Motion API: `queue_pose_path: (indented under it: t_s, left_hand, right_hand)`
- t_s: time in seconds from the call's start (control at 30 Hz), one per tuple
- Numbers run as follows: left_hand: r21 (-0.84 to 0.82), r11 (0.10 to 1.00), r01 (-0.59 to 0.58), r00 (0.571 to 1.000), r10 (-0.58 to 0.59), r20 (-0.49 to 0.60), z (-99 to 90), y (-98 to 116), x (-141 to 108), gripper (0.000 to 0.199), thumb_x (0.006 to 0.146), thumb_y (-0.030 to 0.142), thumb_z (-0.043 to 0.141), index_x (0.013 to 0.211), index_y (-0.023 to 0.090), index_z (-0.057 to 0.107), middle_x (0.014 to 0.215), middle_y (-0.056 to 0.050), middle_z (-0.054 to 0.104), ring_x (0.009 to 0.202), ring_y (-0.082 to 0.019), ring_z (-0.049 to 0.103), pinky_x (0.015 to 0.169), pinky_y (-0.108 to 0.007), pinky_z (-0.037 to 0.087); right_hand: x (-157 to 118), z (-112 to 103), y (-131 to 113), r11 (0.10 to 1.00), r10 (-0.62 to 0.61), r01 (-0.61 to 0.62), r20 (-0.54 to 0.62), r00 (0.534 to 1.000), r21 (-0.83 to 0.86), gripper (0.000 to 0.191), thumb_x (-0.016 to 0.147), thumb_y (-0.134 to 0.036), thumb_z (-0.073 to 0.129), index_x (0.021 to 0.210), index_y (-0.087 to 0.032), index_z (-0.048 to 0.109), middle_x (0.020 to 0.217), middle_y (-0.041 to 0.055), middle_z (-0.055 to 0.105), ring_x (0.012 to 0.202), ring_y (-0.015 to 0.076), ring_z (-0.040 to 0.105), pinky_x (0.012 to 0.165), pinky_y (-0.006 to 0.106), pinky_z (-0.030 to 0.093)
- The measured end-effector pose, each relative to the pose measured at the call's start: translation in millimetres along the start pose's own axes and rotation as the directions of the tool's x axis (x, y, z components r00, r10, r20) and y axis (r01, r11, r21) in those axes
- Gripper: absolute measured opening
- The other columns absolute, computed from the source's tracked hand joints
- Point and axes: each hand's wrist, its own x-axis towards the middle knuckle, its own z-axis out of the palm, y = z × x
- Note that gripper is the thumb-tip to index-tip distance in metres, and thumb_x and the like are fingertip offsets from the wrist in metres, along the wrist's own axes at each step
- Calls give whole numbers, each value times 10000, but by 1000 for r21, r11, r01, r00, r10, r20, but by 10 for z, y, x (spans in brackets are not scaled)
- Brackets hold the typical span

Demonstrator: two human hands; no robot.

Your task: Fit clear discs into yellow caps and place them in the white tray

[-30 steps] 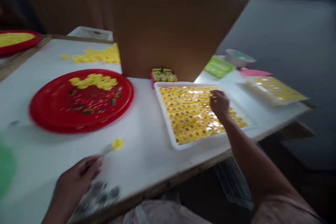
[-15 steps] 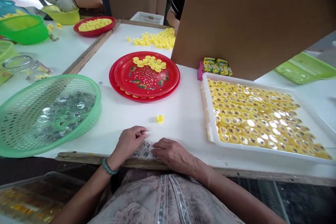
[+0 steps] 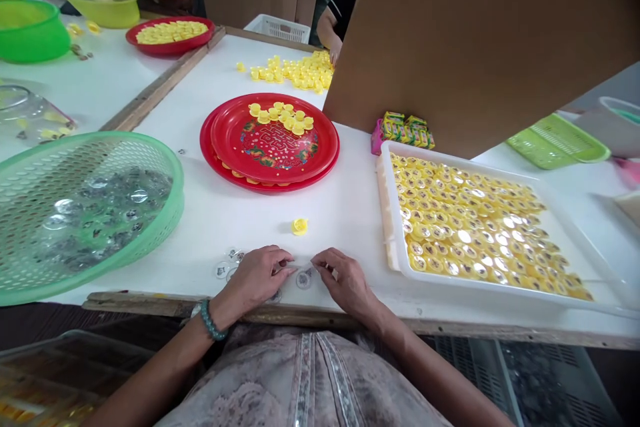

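- White tabletop (image 3: pixel 355 210) is bordered in front by a wooden edge (image 3: pixel 430 328) and backed by an upright cardboard sheet (image 3: pixel 475 40).
- A thin clear piece (image 3: pixel 302 264) appears to be pinched between the left hand (image 3: pixel 257 277) and the right hand (image 3: pixel 345 280), thumb and fingertips brought together on each; its long axis is laid left to right, roughly along the front edge.
- Just below it, a clear disc (image 3: pixel 303 279) is seen flat on the table.
- Beyond the fingertips, a yellow cap (image 3: pixel 299 227) is set apart, its small tab turned far and right.
- Room is left between the right hand and the white tray (image 3: pixel 393 233), and between the cap and the red plate (image 3: pixel 230 140); the wooden edge is crossed by both forearms.
- Other clear discs (image 3: pixel 221 270) are partly covered by the left hand; the green basket (image 3: pixel 175 205) is cut off at left; the pinched piece's outline is hard to make out.
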Motion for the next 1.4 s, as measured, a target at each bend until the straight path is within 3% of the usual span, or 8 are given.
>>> queue_pose_path:
  t_s: [0.27,0.53,0.63,0.8,0.9,1.07,1.17,1.4]
  left_hand:
    - [24,994,-108,994,108,20,96,22,58,237,787,160,528,986,181,655,931,-48,659,878,-187,589,789,-285,441]
    - [-284,959,-8,1000,11,10,151,73,145,236,793,234,541,977,192,683,920,-47,684,792,-176,602,740,-277,452]
    - [-620,776,120,991,-128,32,172,147,217,271,781,343,584,974,185,689,888,-43,702,752,-161,594,715,-262,457]
    - [-902,387,193,934,-354,47,223,250,289,266,657,347,717,831,146,702,738,-25,671,629,-105,511,620,-218,401]
    - [-913,358,195,925,-376,50,215,247,279,235,640,336,733,756,135,692,662,-7,632,608,-92,483,604,-210,374]
    - [-815,523,251,952,-284,111,136,186,263,223,646,342,725,665,128,664,578,12,578,539,-83,427,528,-214,325]
    - [-762,581,285,950,-276,144,121,177,276,220,641,342,721,670,129,671,579,10,590,530,-87,426,516,-217,318]
    - [-718,637,280,955,-265,137,97,216,330,219,672,358,669,697,141,688,692,-32,669,704,-168,568,686,-255,420]
  right_hand:
    - [-34,18,62,976,-207,212,93,974,-47,232,857,-139,513,1049,-183,635,985,80,614,918,179,562,823,295,464]
    - [28,-12,8,950,102,-105,24,994,294,115,826,-194,566,842,-176,678,819,37,646,759,140,579,709,251,454]
    - [123,-1,-93,735,330,-293,55,943,612,117,762,-275,653,771,-159,666,666,3,628,622,120,553,603,234,442]
    - [244,112,-176,504,389,-161,-56,920,849,167,698,-305,722,709,-156,647,623,-18,599,586,97,523,582,223,426]
    - [236,127,-150,579,349,-143,-86,933,802,154,729,-305,698,728,-162,642,651,-6,605,607,107,531,605,238,445]
    - [167,-43,-75,946,23,42,-194,981,322,400,756,-225,677,1145,-223,583,964,52,621,781,142,575,730,284,492]
    - [152,-109,-55,975,-182,191,-83,980,115,345,826,-187,581,1169,-227,576,1023,70,608,885,158,584,781,293,495]
    - [198,-76,-65,987,-159,159,-165,973,-10,297,838,-272,590,1124,-193,586,975,75,619,877,168,595,780,281,500]
